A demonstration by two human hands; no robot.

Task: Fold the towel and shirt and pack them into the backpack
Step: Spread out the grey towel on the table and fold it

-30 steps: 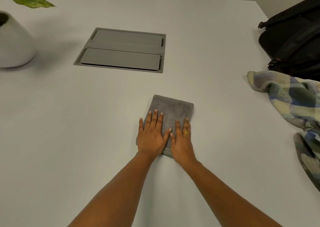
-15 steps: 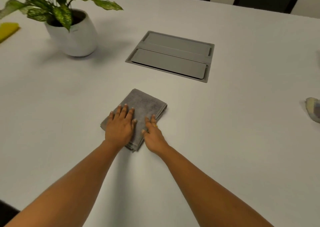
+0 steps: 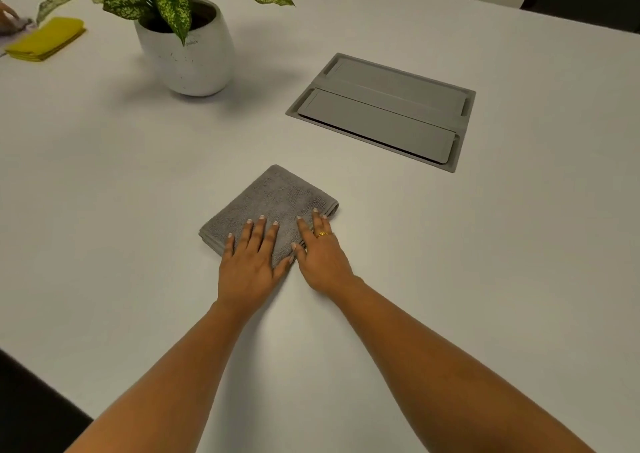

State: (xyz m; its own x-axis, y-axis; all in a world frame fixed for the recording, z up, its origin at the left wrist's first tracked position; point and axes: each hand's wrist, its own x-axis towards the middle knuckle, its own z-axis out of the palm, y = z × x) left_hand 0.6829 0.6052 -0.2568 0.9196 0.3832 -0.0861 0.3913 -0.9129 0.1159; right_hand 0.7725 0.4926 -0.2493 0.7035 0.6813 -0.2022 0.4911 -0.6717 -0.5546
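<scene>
A grey towel [image 3: 277, 199], folded into a small thick square, lies flat on the white table [image 3: 485, 262] in the middle of the head view. My left hand [image 3: 251, 262] lies flat on its near part with straight fingers. My right hand [image 3: 318, 251], with a gold ring, rests beside it, its straight fingers on the towel's near right edge. The shirt and the backpack are out of view.
A potted plant in a white pot [image 3: 187, 54] stands at the back left. Further left lies a folded yellow cloth [image 3: 45, 38]. A grey recessed cable hatch [image 3: 384, 109] sits in the table at the back right. The table's near edge runs at lower left.
The view has swung left, so the backpack and plaid shirt have left the frame and the plant has come in. Both hands have stayed flat on the towel, sliding slightly toward its near edge.
</scene>
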